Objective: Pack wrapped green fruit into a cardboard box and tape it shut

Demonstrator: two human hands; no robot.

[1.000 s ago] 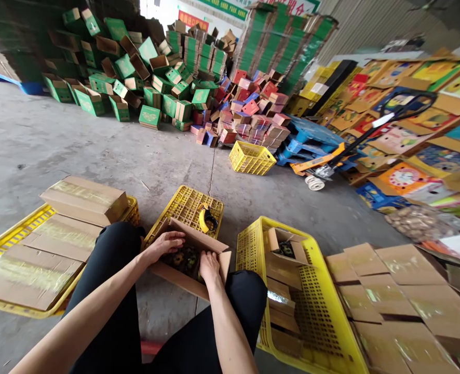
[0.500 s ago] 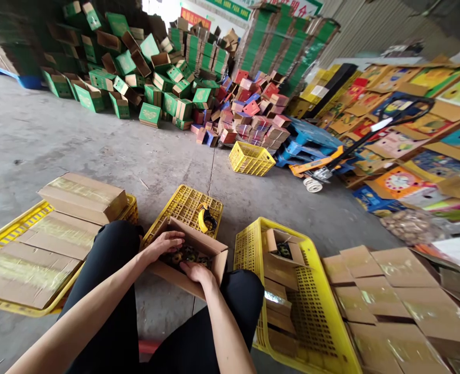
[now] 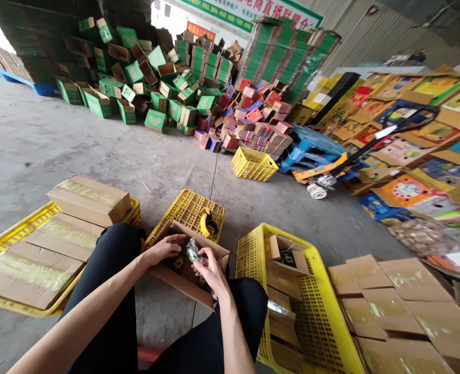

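Single view, head-worn. The camera looks forward and steeply down across the wearer's lap; the open carton lies at close range, lower centre. Concrete floor recedes ahead to stacked green cartons, far off.

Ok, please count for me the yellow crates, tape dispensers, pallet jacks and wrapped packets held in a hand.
Yellow crate: 4 (left, partly hidden under taped boxes; middle; right; far)
Tape dispenser: 1
Pallet jack: 1
Wrapped packet: 1
Total: 7
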